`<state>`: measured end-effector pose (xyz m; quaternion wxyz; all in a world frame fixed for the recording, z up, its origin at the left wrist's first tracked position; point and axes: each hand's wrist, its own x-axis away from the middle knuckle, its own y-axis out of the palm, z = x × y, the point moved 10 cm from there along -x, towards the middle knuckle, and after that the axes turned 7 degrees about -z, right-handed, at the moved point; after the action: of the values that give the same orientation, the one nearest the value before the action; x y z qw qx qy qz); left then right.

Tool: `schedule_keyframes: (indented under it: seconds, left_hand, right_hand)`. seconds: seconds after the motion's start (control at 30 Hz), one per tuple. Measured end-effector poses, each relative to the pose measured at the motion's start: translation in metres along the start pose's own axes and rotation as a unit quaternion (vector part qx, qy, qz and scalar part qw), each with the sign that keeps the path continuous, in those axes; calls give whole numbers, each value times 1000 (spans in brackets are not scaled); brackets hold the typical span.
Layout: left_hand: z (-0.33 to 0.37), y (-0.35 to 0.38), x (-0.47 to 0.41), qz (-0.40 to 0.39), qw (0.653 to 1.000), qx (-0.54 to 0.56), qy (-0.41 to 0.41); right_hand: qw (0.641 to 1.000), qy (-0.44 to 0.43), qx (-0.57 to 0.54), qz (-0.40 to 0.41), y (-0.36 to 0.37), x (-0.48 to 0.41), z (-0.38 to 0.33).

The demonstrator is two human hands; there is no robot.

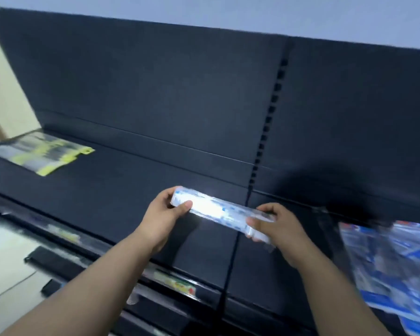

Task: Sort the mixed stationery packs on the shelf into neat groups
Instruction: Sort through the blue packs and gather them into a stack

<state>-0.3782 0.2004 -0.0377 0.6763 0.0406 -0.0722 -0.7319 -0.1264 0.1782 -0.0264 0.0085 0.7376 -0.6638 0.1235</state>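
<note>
Gripped pack point(216, 209) by its ends, left hand point(164, 214) and right hand point(277, 229), above shelf point(131, 185). Best carried level toward blue packs point(386, 263).

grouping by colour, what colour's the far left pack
The flat plastic pack is yellow and clear; head view.

The dark shelf point(131, 190) carries yellow packs point(41, 151) lying flat at its far left end and a blurred heap of blue packs point(393, 263) at its right end, well apart.
</note>
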Motion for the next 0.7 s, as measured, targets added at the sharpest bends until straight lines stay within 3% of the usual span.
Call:
schedule_keyframes:
  seconds: [0.13, 0.33, 0.53, 0.7]
  left_hand:
    - [12, -123, 3, 86, 996, -26, -13]
    - [16, -226, -11, 156, 986, -38, -38]
    - [6, -277, -72, 155, 982, -54, -93]
    - [25, -320, -139, 118, 978, -146, -91]
  right_hand:
    - [992, 23, -118, 28, 108, -38, -7]
    - [988, 33, -136, 63, 202, -81, -16]
    - [989, 37, -115, 83, 241, -140, -26]
    - [987, 39, -135, 83, 274, -202, -32]
